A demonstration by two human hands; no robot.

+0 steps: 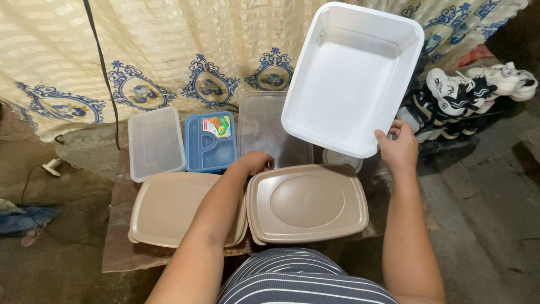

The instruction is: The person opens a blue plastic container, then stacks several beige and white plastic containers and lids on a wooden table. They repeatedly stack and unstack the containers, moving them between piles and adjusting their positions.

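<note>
A single view is given, taken from a camera worn on the head. The scene is looked down on steeply and from close range, over the person's striped lap and both forearms. The low surface (121,247) is faced, with a patterned curtain (169,50) behind it.

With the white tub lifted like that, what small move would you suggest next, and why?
Probably lower the white tub, which the right hand holds tilted in the air by its rim, onto the beige lid below; the left hand rests by that lid's far edge.
</note>
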